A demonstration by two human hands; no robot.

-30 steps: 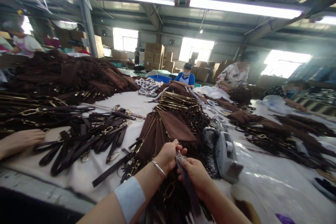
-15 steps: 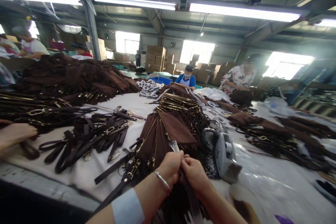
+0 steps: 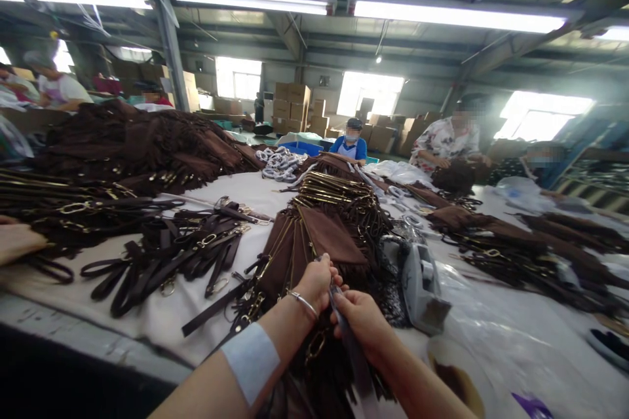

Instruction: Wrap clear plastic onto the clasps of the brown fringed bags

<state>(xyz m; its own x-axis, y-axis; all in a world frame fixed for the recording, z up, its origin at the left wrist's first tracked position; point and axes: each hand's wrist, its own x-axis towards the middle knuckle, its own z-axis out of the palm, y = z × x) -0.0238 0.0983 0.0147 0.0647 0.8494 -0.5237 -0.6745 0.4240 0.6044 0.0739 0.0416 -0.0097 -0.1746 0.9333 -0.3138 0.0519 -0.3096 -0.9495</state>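
My left hand (image 3: 317, 285), with a bracelet at the wrist, is closed at the upper end of a dark strap (image 3: 354, 357). Just right of it, my right hand (image 3: 361, 317) pinches the same strap, which hangs down toward the bottom edge and looks wrapped in shiny film. Both hands are close together over a stack of brown fringed pouches (image 3: 331, 232) with gold zippers. A gold clasp (image 3: 314, 347) shows below my left hand. Dark straps with metal clips (image 3: 167, 255) lie to the left.
A tape dispenser (image 3: 425, 288) stands right of my hands, near a tape roll (image 3: 455, 376). A large brown heap (image 3: 132, 141) is at the back left, more brown pieces (image 3: 496, 242) at the right. Another person's hand (image 3: 19, 242) reaches in at the left edge. Several people sit or stand around.
My left hand has moved up and slightly left along the strap's top, and a gold clasp now shows below it. The other person's hand at the left edge has drawn back left.
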